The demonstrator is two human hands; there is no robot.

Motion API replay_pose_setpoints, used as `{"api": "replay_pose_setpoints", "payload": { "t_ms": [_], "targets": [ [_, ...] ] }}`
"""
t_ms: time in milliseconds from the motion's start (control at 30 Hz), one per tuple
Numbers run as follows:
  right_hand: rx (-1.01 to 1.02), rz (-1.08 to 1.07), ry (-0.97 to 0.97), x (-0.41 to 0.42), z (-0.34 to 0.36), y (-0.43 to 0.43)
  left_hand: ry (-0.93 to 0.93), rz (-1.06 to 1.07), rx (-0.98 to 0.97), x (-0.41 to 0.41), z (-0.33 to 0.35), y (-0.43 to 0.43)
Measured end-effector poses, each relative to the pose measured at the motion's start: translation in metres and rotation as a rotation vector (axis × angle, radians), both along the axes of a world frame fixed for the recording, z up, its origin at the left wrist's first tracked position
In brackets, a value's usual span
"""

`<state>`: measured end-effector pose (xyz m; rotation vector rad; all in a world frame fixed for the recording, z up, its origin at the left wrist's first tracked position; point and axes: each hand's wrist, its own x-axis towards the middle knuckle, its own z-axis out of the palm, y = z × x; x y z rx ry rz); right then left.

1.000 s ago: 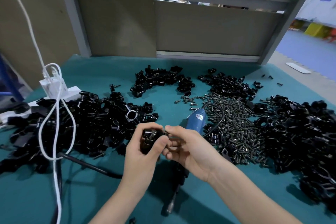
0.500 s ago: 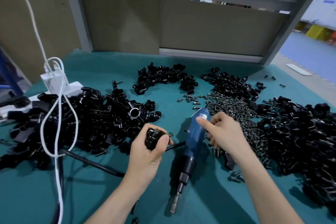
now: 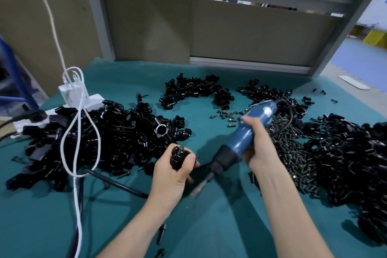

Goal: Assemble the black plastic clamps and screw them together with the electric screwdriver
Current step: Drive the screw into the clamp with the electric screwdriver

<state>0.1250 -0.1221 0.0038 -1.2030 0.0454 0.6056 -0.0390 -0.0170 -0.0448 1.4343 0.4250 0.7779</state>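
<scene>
**Clamp and driver in hand**

I see the left hand (image 3: 173,176) curled round a black clamp (image 3: 178,158) above the teal table (image 3: 209,226). The right hand (image 3: 259,148) wraps its fingers round the electric screwdriver (image 3: 249,132), tip slanting down beside the clamp. A heap of screws (image 3: 293,153) lies beyond.

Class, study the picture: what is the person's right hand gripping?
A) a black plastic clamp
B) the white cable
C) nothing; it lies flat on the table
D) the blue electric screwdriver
D: the right hand is curled round the blue electric screwdriver, whose bit end points toward the black clamp held in the left hand.
</scene>
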Motion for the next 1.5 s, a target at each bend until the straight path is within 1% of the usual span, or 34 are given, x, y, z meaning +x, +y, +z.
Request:
{"api": "replay_pose_setpoints", "payload": {
  "t_ms": [67,133,167,233,300,367,400,500,667,800,1033,1167,1400,1500],
  "targets": [
    [0.391,-0.028,0.133,0.003,0.015,0.008,0.012,-0.004,-0.021,0.0,-0.001,0.003],
    [0.734,0.015,0.228,0.007,0.028,0.015,0.033,-0.006,-0.008,0.001,-0.002,0.003],
    [0.843,0.045,0.252,0.01,0.034,0.019,0.042,-0.003,0.01,0.001,-0.002,0.003],
    [0.954,0.092,0.248,0.016,0.042,0.026,0.069,-0.009,0.065,0.0,-0.004,0.001],
    [0.95,0.077,0.21,0.021,0.043,0.032,0.137,0.02,0.175,-0.001,-0.006,0.0],
    [0.865,0.031,0.129,0.025,0.04,0.035,0.211,0.107,0.331,-0.003,-0.008,-0.001],
    [0.812,0.01,0.089,0.027,0.037,0.036,0.231,0.137,0.379,-0.003,-0.007,-0.002],
    [0.719,-0.045,0.063,0.033,0.031,0.036,0.265,0.171,0.433,-0.003,-0.005,-0.003],
    [0.763,-0.05,0.131,0.038,0.028,0.035,0.302,0.172,0.48,-0.003,-0.003,-0.004],
    [0.739,-0.019,0.138,0.036,0.026,0.039,0.315,0.151,0.478,-0.004,-0.004,-0.003],
    [0.724,0.026,0.101,0.036,0.028,0.04,0.346,0.115,0.534,-0.005,-0.004,-0.001],
    [0.733,0.06,0.065,0.037,0.027,0.038,0.384,0.054,0.55,-0.007,-0.004,-0.001],
    [0.719,0.071,0.04,0.035,0.026,0.038,0.423,0.013,0.547,-0.008,0.0,-0.002],
    [0.75,0.08,0.046,0.035,0.024,0.039,0.405,-0.001,0.47,-0.008,0.001,-0.004]
  ]
}}
